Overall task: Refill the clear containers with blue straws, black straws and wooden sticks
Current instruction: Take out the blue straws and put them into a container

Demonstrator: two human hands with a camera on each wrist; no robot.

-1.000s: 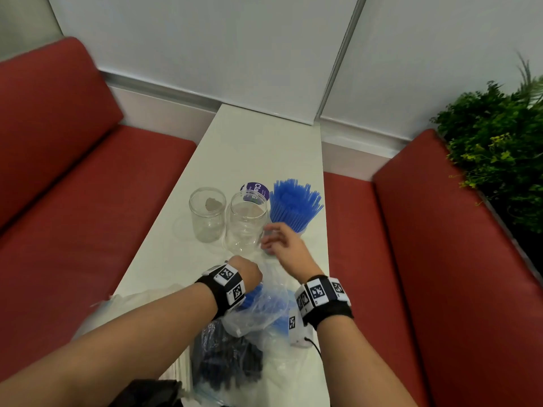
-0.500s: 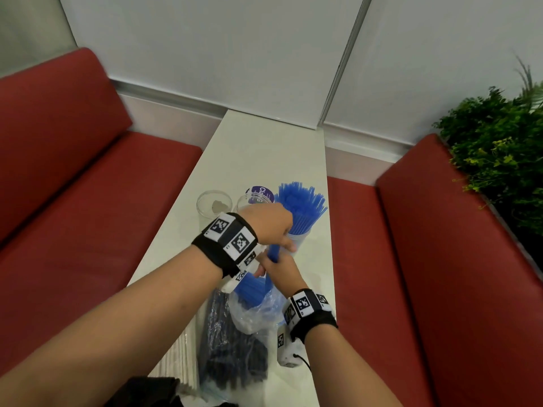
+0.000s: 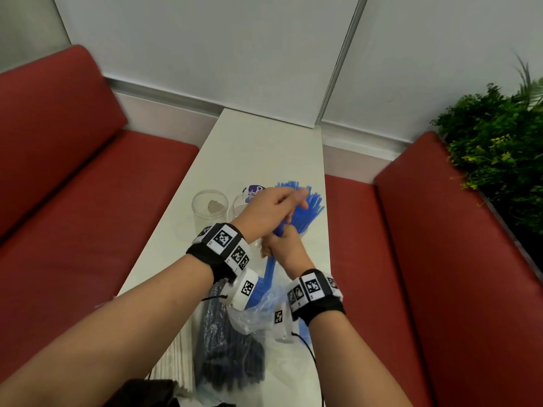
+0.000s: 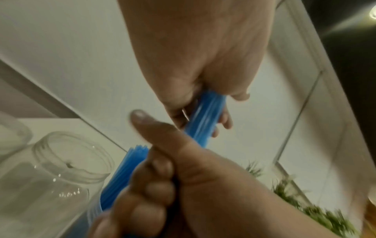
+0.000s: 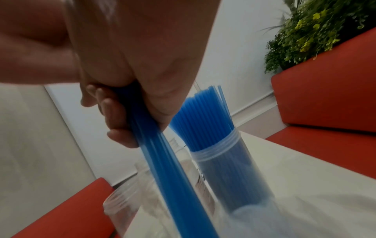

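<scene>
Both hands hold one bundle of blue straws [image 3: 269,268] that rises out of a clear plastic bag [image 3: 258,312]. My left hand [image 3: 273,210] grips its upper part, and my right hand [image 3: 283,245] grips it just below. The left wrist view shows the left hand's fingers [image 4: 223,119] curled round the bundle [image 4: 207,119], with the right hand [image 4: 173,177] beneath. Behind the hands stands a clear container [image 5: 219,153] full of blue straws [image 3: 308,210]. Two empty clear jars [image 3: 210,212] [image 3: 242,205] stand to its left, the nearer one partly hidden by my left hand.
A bag of black straws [image 3: 229,356] lies near the front of the white table [image 3: 258,148], with a pale pack of sticks [image 3: 176,356] to its left. A purple lid [image 3: 252,189] lies behind the jars. Red bench seats flank the table, and a green plant [image 3: 493,160] stands at right.
My left hand came up from the bag and took hold of the blue bundle above my right hand. Both hands have drawn the bundle farther out of the bag toward the jars.
</scene>
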